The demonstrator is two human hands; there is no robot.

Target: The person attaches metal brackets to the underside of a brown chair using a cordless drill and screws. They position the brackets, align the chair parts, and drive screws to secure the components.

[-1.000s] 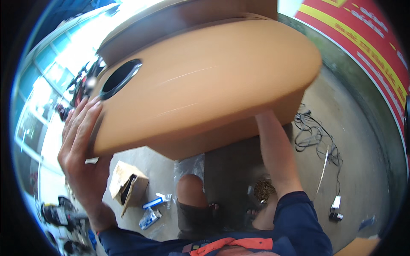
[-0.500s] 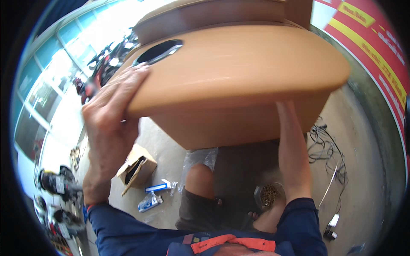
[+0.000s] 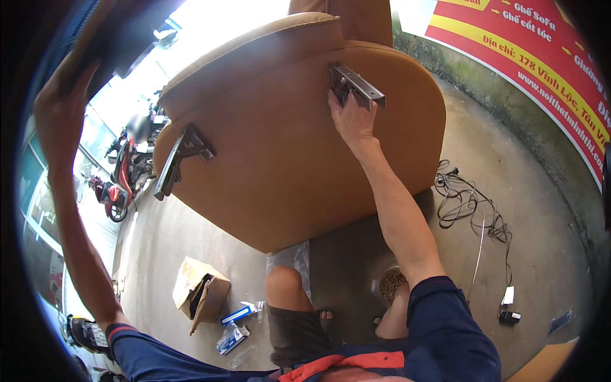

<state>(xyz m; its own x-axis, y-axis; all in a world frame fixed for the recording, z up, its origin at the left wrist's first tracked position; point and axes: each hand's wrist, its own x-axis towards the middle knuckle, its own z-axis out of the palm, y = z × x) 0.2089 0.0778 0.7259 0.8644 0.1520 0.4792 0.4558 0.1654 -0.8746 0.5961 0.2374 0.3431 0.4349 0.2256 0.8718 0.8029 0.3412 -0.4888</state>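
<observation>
A large tan upholstered seat (image 3: 286,153), its broad side facing me, fills the middle. Two folding metal brackets stick out from that side: a left bracket (image 3: 184,156) and a right bracket (image 3: 359,86). My right hand (image 3: 355,121) is closed on the right bracket from below, its fingers partly hidden by the metal. At the upper left, my left hand (image 3: 63,95) is raised and grips the edge of a shadowed board (image 3: 130,32), seen nearly edge-on and cut off by the picture's rim.
A torn cardboard box (image 3: 202,293) lies on the floor, near a blue-and-white packet (image 3: 232,337). A bowl of screws (image 3: 391,283) sits by my leg. Black cable (image 3: 471,204) is tangled at right. A red motorbike (image 3: 121,181) stands far left; a red banner (image 3: 522,57) hangs upper right.
The tan board with the round hole has been lifted off to the upper left in my left hand, uncovering both brackets. My right hand has moved from under the board to the right bracket.
</observation>
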